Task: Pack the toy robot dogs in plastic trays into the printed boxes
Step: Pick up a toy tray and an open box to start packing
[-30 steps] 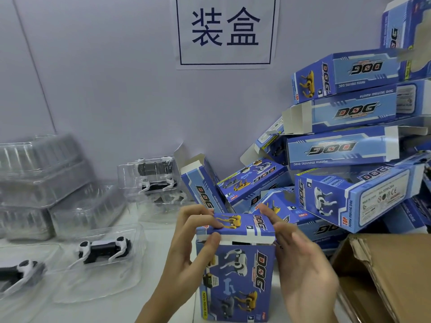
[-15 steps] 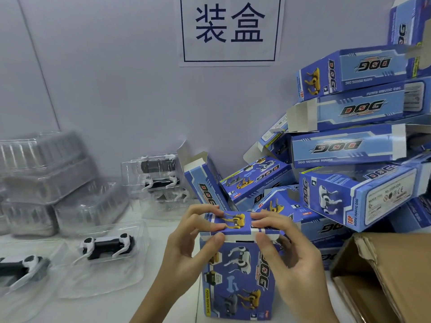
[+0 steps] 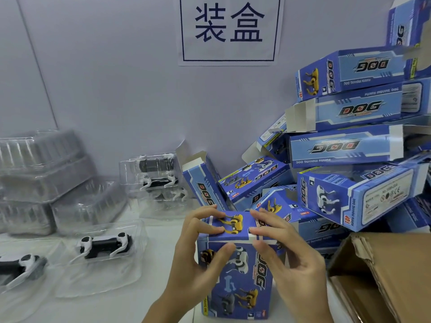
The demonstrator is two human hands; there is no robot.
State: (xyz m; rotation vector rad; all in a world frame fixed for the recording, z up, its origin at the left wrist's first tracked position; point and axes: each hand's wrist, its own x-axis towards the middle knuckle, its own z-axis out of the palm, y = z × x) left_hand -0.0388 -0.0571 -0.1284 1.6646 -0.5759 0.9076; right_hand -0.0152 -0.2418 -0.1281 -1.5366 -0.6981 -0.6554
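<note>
A blue printed box [image 3: 235,276] stands upright on the table in front of me. My left hand [image 3: 198,259] grips its upper left corner, fingers on the top flap and thumb on the front face. My right hand [image 3: 286,257] holds the upper right corner, fingers pressing the top flap down. The flap lies nearly flat on the box. To the left, a black and white toy robot dog [image 3: 105,244] lies in an open clear plastic tray [image 3: 77,276]. Another toy dog [image 3: 21,266] lies in a tray at the left edge.
Stacked clear trays [image 3: 44,173] stand at the back left. More dogs in trays [image 3: 158,178] sit against the wall. A tall pile of open blue boxes [image 3: 349,145] fills the right. A brown cardboard carton [image 3: 384,276] is at lower right. A paper sign [image 3: 229,29] hangs on the wall.
Both hands have pushed the box's top flap down from half raised to nearly flat. The box stays upright in the same spot.
</note>
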